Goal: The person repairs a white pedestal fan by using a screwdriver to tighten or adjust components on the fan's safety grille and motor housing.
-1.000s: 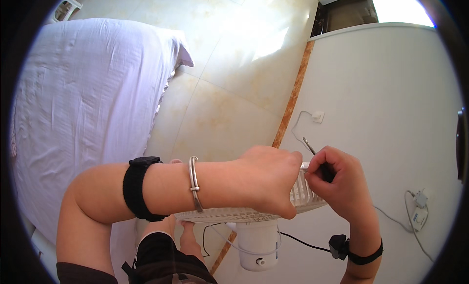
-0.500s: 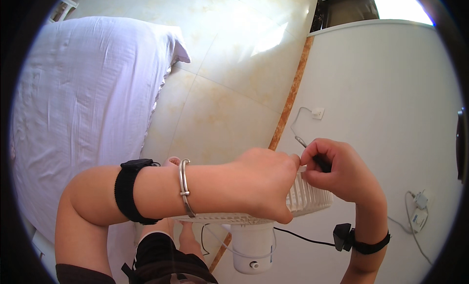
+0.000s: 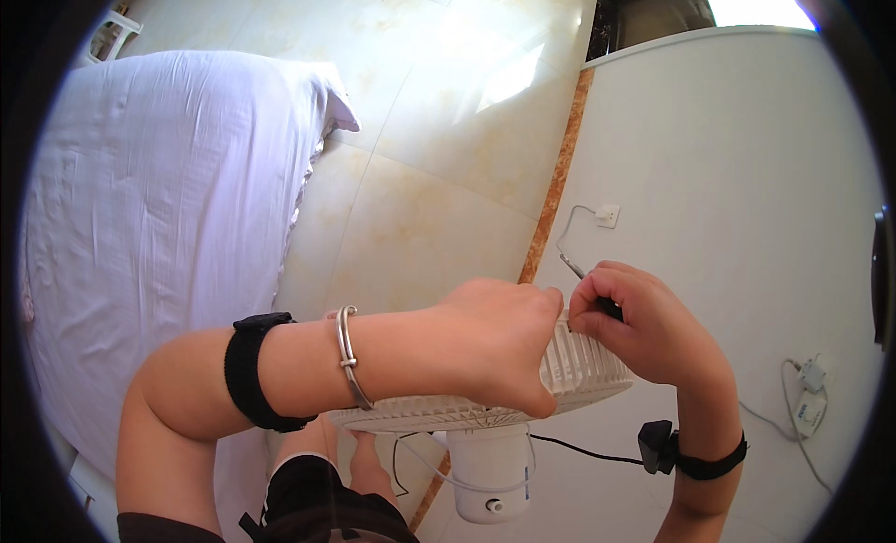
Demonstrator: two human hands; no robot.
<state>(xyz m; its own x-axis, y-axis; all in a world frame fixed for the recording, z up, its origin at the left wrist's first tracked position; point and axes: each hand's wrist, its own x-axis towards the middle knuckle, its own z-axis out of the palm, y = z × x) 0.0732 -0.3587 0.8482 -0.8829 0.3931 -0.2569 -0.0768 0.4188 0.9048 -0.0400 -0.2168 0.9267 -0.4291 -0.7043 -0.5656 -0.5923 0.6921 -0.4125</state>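
My left hand [image 3: 490, 347] grips the rim of a white fan's slatted grille [image 3: 588, 375], its fingertips largely hidden behind it. My right hand [image 3: 644, 328] is closed on a slim metal tool [image 3: 571, 265] with a dark handle, pinching right at the grille's upper edge beside my left hand's knuckles. The fan's white motor housing [image 3: 485, 468] hangs below the grille, with cables around it. What my right fingertips touch at the rim is too small to make out.
A bed with a pale lilac sheet [image 3: 168, 197] fills the left, a white chair [image 3: 121, 29] behind it. On the right stands a white wall [image 3: 747, 169] with a socket [image 3: 607, 216], power adapters [image 3: 810, 394] and loose cables. My bare legs [image 3: 369, 459] show below the fan.
My right hand has risen slightly and the tool in it has shifted left. My left hand has edged left, still on the fan's rim.
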